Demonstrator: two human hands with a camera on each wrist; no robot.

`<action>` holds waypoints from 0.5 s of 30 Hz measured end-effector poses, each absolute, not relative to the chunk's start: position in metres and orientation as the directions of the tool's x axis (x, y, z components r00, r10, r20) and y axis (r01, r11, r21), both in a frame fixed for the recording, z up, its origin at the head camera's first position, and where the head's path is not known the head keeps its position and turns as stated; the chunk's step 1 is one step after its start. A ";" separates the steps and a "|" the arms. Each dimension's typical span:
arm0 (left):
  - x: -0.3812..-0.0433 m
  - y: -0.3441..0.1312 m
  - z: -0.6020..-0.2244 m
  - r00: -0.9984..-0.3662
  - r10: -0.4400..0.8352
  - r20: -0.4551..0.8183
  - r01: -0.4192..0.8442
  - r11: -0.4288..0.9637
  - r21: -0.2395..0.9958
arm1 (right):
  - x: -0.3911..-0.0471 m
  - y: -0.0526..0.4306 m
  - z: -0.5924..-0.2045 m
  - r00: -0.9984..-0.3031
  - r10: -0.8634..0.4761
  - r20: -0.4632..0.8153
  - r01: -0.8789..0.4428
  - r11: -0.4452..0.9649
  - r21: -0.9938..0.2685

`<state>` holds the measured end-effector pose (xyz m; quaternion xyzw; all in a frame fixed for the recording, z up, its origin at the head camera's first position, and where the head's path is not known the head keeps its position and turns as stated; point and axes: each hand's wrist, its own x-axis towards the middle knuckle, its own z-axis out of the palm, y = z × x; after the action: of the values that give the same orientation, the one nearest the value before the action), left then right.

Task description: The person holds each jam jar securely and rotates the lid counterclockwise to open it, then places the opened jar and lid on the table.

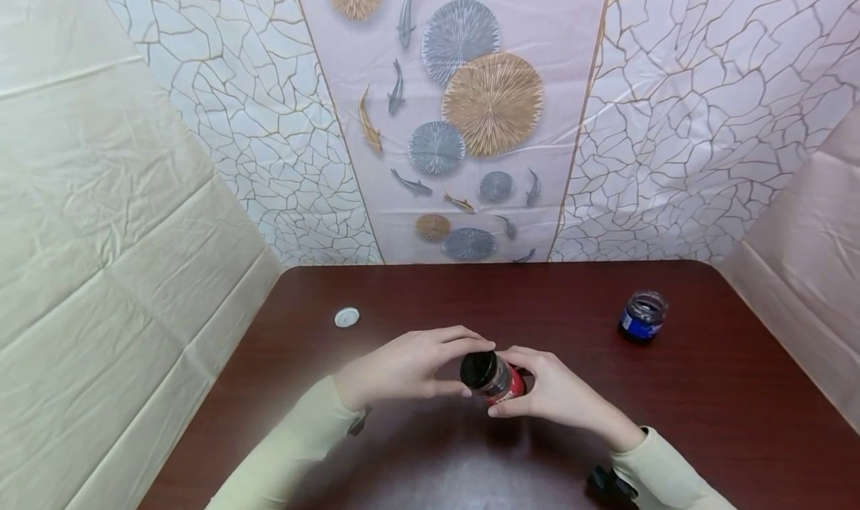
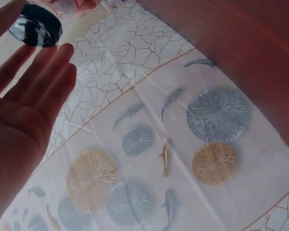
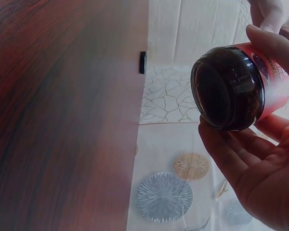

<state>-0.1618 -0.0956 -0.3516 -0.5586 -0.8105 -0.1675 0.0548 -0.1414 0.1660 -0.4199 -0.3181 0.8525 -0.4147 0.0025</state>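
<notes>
A glass jar with a red label [image 1: 516,387] and a black lid [image 1: 479,369] is held tilted above the table, lid toward the left. My right hand [image 1: 547,387] grips the jar round its body, thumb on the near side and fingers on the far side. In the right wrist view the jar's dark base [image 3: 216,91] faces the camera, with dark contents behind the glass. My left hand [image 1: 419,364] has the lid between thumb and fingertips; in the left wrist view the fingers [image 2: 48,72] reach the edge of the black lid [image 2: 36,29].
On the dark red-brown table [image 1: 302,435] a small white round lid [image 1: 346,317] lies at the back left. An uncovered glass jar with a blue label [image 1: 643,316] stands at the back right. Patterned cloth [image 1: 463,219] hangs behind the table's far edge.
</notes>
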 end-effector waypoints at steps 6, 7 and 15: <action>-0.159 -0.095 -0.353 -0.452 0.853 0.262 0.890 0.409 0.203 | -0.141 0.166 -0.420 -0.795 -0.546 0.263 -0.544 0.451 -0.708; -0.159 -0.095 -0.352 -0.461 0.848 0.261 0.885 0.419 0.201 | -0.141 0.166 -0.420 -0.794 -0.547 0.264 -0.545 0.449 -0.708; -0.158 -0.095 -0.355 -0.456 0.841 0.291 0.887 0.405 0.220 | -0.141 0.167 -0.419 -0.794 -0.542 0.273 -0.552 0.456 -0.698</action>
<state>-0.1583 -0.0954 -0.3546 -0.5171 -0.8356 -0.1729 0.0669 -0.1410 0.1671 -0.4193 -0.3206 0.8533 -0.4112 -0.0057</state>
